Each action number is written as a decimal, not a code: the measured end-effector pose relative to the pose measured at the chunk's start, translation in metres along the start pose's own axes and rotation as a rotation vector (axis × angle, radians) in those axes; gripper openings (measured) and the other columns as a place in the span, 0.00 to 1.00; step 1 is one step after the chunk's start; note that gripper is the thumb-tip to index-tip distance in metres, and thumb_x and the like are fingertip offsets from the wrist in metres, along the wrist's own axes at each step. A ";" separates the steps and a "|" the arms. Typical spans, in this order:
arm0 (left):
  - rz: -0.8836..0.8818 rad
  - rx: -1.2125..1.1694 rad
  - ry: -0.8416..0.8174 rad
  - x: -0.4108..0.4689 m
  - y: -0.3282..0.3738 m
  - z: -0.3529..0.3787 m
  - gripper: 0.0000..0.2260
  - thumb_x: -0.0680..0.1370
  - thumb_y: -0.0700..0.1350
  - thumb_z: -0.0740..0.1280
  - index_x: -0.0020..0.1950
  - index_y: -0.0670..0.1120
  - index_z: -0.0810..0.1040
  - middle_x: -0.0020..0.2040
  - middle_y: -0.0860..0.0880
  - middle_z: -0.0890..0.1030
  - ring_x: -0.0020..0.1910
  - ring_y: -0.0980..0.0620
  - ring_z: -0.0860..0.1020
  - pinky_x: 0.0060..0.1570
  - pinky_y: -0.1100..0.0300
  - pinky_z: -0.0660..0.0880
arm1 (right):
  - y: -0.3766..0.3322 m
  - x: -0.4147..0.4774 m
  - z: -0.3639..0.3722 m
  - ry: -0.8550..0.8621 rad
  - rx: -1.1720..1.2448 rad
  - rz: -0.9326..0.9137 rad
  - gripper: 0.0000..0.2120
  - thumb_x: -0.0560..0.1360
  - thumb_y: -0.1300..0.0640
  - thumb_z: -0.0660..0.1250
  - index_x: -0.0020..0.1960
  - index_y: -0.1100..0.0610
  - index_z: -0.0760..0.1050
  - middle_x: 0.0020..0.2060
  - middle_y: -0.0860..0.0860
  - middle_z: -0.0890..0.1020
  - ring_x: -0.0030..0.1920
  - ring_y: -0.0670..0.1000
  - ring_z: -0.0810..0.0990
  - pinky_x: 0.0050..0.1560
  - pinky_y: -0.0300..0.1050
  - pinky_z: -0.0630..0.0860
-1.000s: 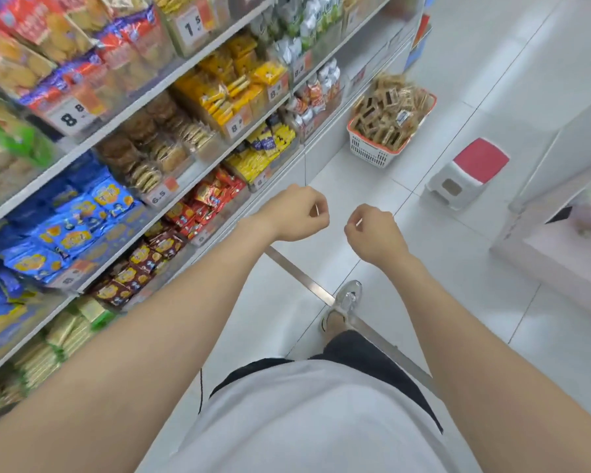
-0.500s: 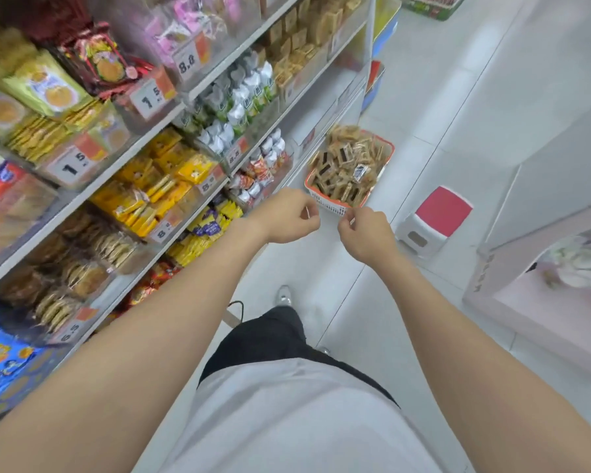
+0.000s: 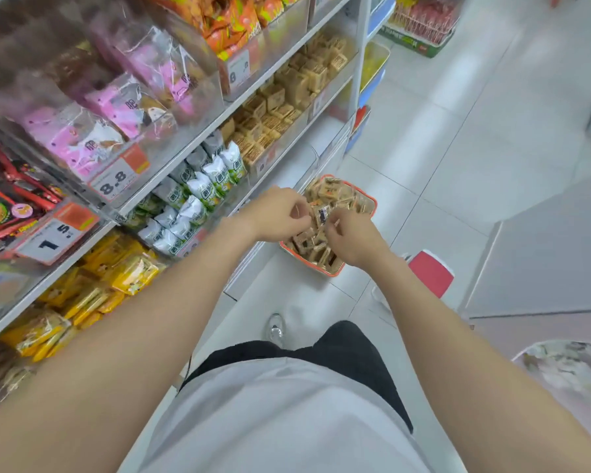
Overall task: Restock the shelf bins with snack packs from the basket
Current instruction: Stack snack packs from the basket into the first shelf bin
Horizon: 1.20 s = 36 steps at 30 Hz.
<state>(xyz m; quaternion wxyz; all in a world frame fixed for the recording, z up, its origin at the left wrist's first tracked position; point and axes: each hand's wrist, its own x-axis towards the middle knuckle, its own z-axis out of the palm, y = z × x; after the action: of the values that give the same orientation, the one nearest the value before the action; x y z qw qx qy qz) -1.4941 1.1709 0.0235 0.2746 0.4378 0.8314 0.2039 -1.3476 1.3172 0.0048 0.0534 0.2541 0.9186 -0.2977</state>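
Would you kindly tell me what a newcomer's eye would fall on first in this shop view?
The left hand and right hand sit close together mid-frame, curled in front of an orange-rimmed basket of tan snack packs on the floor. At left, shelf bins show pink packs and big price tags; a red-topped stool stands right of the basket.

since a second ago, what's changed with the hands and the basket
The person walked along the shelf toward the basket: it was far ahead on the floor, and now the left hand and right hand overlap it in view. Nothing was taken or let go; both hands stay curled as fists, with no pack plainly in them. The basket remains full beside the red stool.
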 end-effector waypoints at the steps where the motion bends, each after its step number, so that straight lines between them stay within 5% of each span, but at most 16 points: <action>1: -0.007 -0.005 -0.008 0.014 -0.002 -0.007 0.08 0.76 0.54 0.67 0.44 0.53 0.84 0.42 0.55 0.85 0.43 0.58 0.81 0.50 0.52 0.81 | 0.000 0.017 -0.007 -0.008 -0.010 -0.005 0.09 0.80 0.56 0.60 0.47 0.58 0.77 0.34 0.53 0.81 0.37 0.59 0.79 0.41 0.55 0.79; 5: -0.065 -0.042 -0.011 0.068 -0.012 -0.029 0.07 0.79 0.52 0.67 0.48 0.53 0.85 0.45 0.54 0.84 0.43 0.59 0.80 0.47 0.53 0.80 | 0.007 0.085 -0.027 -0.054 -0.038 -0.051 0.07 0.78 0.56 0.60 0.46 0.56 0.76 0.34 0.51 0.81 0.37 0.58 0.80 0.38 0.52 0.78; 9: -0.155 -0.055 0.025 0.129 -0.022 -0.039 0.08 0.77 0.57 0.67 0.46 0.57 0.83 0.43 0.58 0.84 0.44 0.58 0.81 0.54 0.52 0.79 | 0.021 0.158 -0.052 -0.080 -0.159 -0.076 0.08 0.80 0.56 0.60 0.51 0.54 0.77 0.40 0.50 0.80 0.42 0.56 0.78 0.32 0.41 0.62; 14: -0.285 -0.136 0.111 0.204 -0.019 -0.059 0.09 0.77 0.58 0.65 0.46 0.57 0.83 0.44 0.56 0.85 0.45 0.55 0.82 0.50 0.49 0.81 | 0.042 0.249 -0.083 -0.250 -0.144 -0.195 0.09 0.77 0.55 0.55 0.47 0.54 0.74 0.37 0.53 0.80 0.40 0.61 0.79 0.42 0.56 0.81; 22: -0.463 -0.269 0.207 0.259 -0.008 -0.073 0.10 0.75 0.61 0.65 0.45 0.59 0.83 0.46 0.57 0.85 0.48 0.56 0.82 0.53 0.47 0.81 | 0.071 0.329 -0.110 -0.387 -0.173 -0.355 0.10 0.82 0.56 0.58 0.47 0.59 0.75 0.38 0.55 0.79 0.38 0.59 0.76 0.38 0.50 0.74; 27: -0.522 -0.333 0.239 0.260 -0.015 -0.063 0.15 0.70 0.67 0.62 0.44 0.60 0.83 0.46 0.57 0.85 0.49 0.58 0.82 0.54 0.49 0.81 | 0.074 0.346 -0.103 -0.430 -0.230 -0.390 0.07 0.80 0.55 0.60 0.48 0.55 0.77 0.43 0.54 0.82 0.43 0.59 0.79 0.45 0.53 0.81; 36: -0.616 -0.413 0.358 0.248 -0.034 -0.039 0.12 0.72 0.62 0.66 0.47 0.58 0.83 0.45 0.57 0.84 0.46 0.57 0.82 0.51 0.48 0.81 | 0.079 0.377 -0.079 -0.574 -0.378 -0.709 0.10 0.80 0.58 0.60 0.40 0.53 0.74 0.38 0.51 0.76 0.37 0.55 0.77 0.42 0.55 0.81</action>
<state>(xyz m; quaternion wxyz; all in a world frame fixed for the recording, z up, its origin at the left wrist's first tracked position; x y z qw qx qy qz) -1.6558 1.3576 -0.0351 0.2558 0.0617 0.8999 0.3477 -1.6305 1.5813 -0.0657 0.2450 -0.1805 0.9346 -0.1839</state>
